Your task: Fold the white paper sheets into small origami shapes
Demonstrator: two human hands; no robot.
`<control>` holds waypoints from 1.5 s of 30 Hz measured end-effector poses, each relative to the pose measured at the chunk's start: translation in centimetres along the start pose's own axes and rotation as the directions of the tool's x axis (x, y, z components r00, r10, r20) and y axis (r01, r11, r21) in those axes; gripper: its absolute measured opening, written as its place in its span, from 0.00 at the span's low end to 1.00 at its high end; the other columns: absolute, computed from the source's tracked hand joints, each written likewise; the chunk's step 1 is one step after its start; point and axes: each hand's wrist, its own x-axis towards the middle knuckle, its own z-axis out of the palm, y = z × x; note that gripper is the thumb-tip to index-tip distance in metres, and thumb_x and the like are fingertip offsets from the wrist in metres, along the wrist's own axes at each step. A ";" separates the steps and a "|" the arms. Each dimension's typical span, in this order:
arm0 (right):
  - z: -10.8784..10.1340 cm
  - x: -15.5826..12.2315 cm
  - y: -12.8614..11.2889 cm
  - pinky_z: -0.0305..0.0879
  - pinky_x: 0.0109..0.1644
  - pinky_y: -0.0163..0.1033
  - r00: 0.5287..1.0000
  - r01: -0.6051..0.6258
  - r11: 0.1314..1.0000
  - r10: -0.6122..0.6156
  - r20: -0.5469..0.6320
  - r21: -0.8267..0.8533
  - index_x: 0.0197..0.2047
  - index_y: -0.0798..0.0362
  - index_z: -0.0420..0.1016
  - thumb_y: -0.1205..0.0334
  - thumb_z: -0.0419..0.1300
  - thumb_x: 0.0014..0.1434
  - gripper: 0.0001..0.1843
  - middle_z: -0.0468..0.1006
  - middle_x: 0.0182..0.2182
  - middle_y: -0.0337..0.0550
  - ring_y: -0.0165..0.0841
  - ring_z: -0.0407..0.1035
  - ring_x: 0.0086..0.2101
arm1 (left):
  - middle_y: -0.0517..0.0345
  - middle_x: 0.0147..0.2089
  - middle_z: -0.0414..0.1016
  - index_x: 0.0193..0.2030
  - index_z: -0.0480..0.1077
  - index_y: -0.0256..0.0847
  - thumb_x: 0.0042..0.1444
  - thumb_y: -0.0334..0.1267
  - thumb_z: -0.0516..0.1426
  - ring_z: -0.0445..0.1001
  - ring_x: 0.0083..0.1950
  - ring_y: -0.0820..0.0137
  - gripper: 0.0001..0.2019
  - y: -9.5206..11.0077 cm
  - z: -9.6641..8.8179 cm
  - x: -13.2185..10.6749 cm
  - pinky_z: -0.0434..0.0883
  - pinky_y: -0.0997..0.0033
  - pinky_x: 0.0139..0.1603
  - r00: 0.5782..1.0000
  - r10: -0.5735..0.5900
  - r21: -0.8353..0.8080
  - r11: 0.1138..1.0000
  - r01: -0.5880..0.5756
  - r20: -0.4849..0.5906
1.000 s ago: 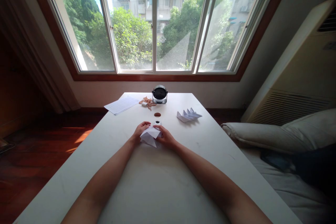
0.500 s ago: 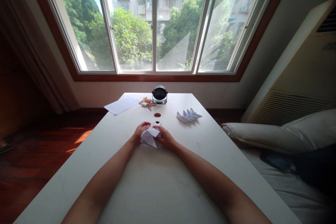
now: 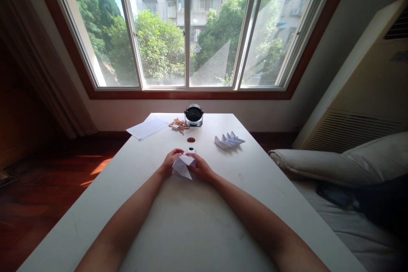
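Observation:
A folded white paper piece (image 3: 183, 166) with several pointed flaps is held between my two hands, just above or on the white table (image 3: 197, 221). My left hand (image 3: 170, 161) grips its left side, fingers curled over the far edge. On the right side my right hand (image 3: 202, 166) is closed on the same paper, its thumb and fingers partly hidden. Off to the right, several similar folded paper pieces (image 3: 229, 140) stand in a row, points upward. Right beyond my fingertips lies a small white ring-shaped object (image 3: 191, 150) with a dark centre.
Behind the hands are a round hole (image 3: 191, 140) in the tabletop, a round black mirror-like object on a stand (image 3: 194, 114), and a coiled orange cord (image 3: 180, 126). Written sheets (image 3: 148, 128) lie at the far left. A cushioned seat (image 3: 344, 221) borders the table's right side.
The folded paper has shifted slightly in my grip, and its left flap shows less. Both hands stay almost in place.

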 end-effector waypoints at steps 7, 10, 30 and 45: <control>-0.1 0.0 -0.1 0.65 0.59 0.48 1.000 -0.015 1.000 0.015 0.012 0.008 0.63 0.44 0.67 0.63 0.63 0.56 0.31 0.74 0.57 0.46 0.41 0.69 0.55 | 0.57 0.30 0.76 0.38 0.72 0.37 0.43 0.40 0.68 0.74 0.27 0.70 0.17 -0.2 0.2 0.0 0.68 0.73 0.30 1.000 -0.007 -0.010 1.000 0.007 0.022; -0.2 0.0 -0.3 0.66 0.58 0.48 1.000 -0.015 1.000 0.015 0.013 0.027 0.63 0.45 0.67 0.64 0.63 0.56 0.31 0.74 0.56 0.46 0.41 0.70 0.53 | 0.57 0.30 0.76 0.38 0.72 0.37 0.42 0.38 0.68 0.74 0.27 0.70 0.17 -0.4 0.0 0.0 0.67 0.73 0.29 0.999 0.001 0.004 1.000 -0.001 0.038; -0.5 0.0 -1.1 0.70 0.49 0.43 0.997 -0.069 0.996 0.068 0.027 0.055 0.60 0.47 0.71 0.64 0.62 0.55 0.28 0.79 0.50 0.45 0.40 0.73 0.45 | 0.54 0.32 0.78 0.39 0.74 0.37 0.39 0.37 0.68 0.76 0.30 0.66 0.18 -0.8 0.0 -0.2 0.68 0.72 0.31 0.997 0.041 0.110 0.993 -0.048 0.063; -0.5 0.1 -0.7 0.71 0.48 0.44 0.997 -0.072 0.997 0.071 0.043 0.036 0.59 0.47 0.72 0.64 0.62 0.57 0.25 0.79 0.49 0.45 0.41 0.74 0.45 | 0.53 0.35 0.79 0.39 0.74 0.36 0.41 0.35 0.67 0.76 0.33 0.66 0.16 -1.2 -0.3 0.3 0.69 0.72 0.33 0.993 0.071 0.157 0.984 -0.086 0.098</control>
